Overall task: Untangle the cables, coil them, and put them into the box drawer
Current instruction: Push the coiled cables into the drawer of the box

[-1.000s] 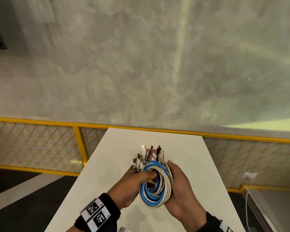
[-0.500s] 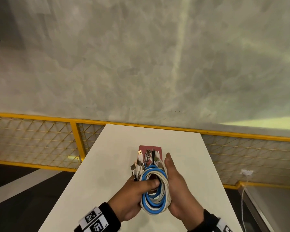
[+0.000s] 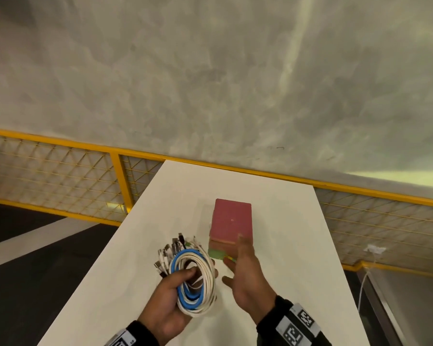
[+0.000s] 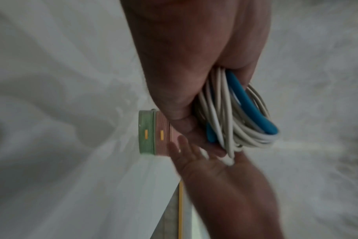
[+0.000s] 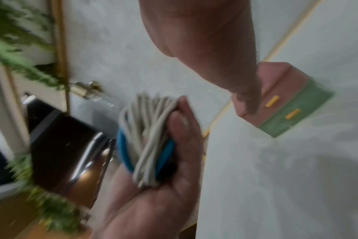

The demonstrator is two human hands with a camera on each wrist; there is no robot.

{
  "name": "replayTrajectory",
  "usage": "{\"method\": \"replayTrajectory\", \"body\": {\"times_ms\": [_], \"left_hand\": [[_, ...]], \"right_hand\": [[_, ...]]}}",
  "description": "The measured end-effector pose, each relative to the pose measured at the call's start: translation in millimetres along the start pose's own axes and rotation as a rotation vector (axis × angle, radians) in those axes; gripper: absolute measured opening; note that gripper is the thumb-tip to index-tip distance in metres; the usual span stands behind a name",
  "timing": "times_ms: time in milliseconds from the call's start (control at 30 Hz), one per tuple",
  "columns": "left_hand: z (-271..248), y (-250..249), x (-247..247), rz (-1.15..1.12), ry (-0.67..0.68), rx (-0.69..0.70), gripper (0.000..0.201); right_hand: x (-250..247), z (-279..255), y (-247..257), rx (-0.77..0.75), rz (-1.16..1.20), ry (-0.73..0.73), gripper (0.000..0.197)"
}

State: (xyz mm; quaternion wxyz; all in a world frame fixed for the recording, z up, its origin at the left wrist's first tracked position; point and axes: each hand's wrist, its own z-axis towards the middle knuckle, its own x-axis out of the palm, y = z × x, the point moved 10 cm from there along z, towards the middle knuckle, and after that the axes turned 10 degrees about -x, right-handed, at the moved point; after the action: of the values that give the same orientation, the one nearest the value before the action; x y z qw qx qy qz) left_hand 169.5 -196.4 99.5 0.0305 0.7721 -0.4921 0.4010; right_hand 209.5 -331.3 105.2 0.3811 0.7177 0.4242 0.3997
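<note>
Gripping cable coil [image 3: 194,283]: left hand [image 3: 168,304]; right hand [image 3: 248,278] fingers relaxed beside box [image 3: 231,222].

Colours on the white table [image 3: 298,245]

Coil [image 3: 195,283] white and blue; box [image 3: 231,221] pink over green, yellow handles; railing [image 3: 120,176] yellow.
</note>
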Motion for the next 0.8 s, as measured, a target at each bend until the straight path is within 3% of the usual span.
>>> {"method": "replayTrajectory", "body": {"times_ms": [100,167,400,533,800], "left_hand": [[3,-25,-17,-0.064,-0.005,0.072,0.034],[3,-40,-28,-0.084,-0.003,0.121,0.033],[-3,-66,-52,-0.081,0.003,0.187,0.033],[-2,-67,-55,-0.063,-0.01,0.18,0.033],[3,-64,-48,-0.017,-0.001,0.164,0.033]], "right_hand": [[-24,14,-34,0.194,0.043,-0.038,0.029],[-38,28,-52,0.243,0.039,-0.092,0.024],[-36,75,-69,0.23,0.115,-0.151,0.02],[-30,85,-75,0.257,0.141,-0.171,0.008],[-40,59,-97,0.328,0.09,-0.19,0.009]]}}
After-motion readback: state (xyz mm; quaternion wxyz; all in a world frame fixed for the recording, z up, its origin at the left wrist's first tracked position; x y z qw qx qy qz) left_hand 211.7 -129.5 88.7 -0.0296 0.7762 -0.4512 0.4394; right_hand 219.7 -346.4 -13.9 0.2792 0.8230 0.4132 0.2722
